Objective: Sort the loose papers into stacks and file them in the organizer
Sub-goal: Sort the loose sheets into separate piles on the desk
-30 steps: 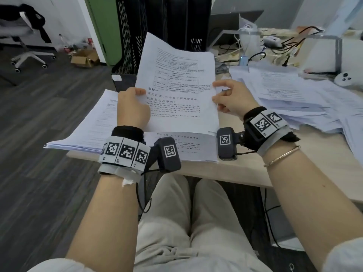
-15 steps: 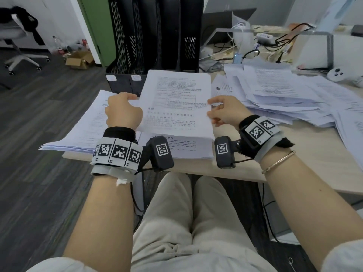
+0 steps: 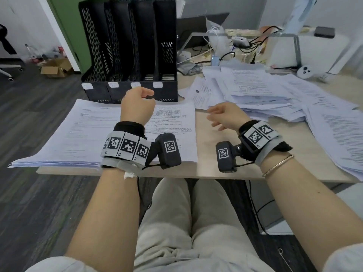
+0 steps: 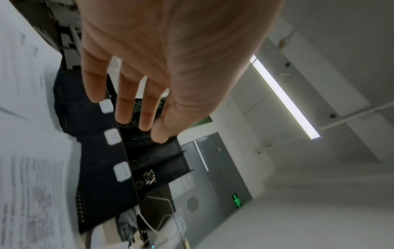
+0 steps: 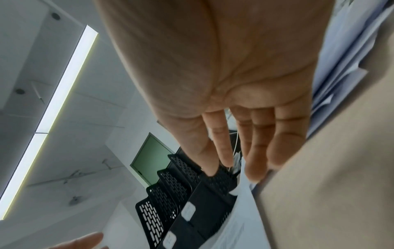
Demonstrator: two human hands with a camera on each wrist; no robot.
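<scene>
Having let go of the sheet held up a second ago, the left hand [image 3: 137, 104] and right hand [image 3: 225, 114] hover empty, fingers relaxed. That sheet now tops the stack [image 3: 172, 122] on the table [image 3: 212, 165], before the black organizer [image 3: 127, 46]. Its print and the organizer's white labels [image 3: 158, 85] are unreadable.

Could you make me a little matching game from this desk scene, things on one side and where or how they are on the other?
Things:
1. organizer
2. sorted stack
3. loose papers
4. left hand

Places or states:
A. spread in a messy heap on the right of the desk
B. open and holding nothing
C. stands upright, black, at the back of the desk
D. lies flat at the desk's front left edge

Pairs: 1-C, 2-D, 3-A, 4-B
</scene>
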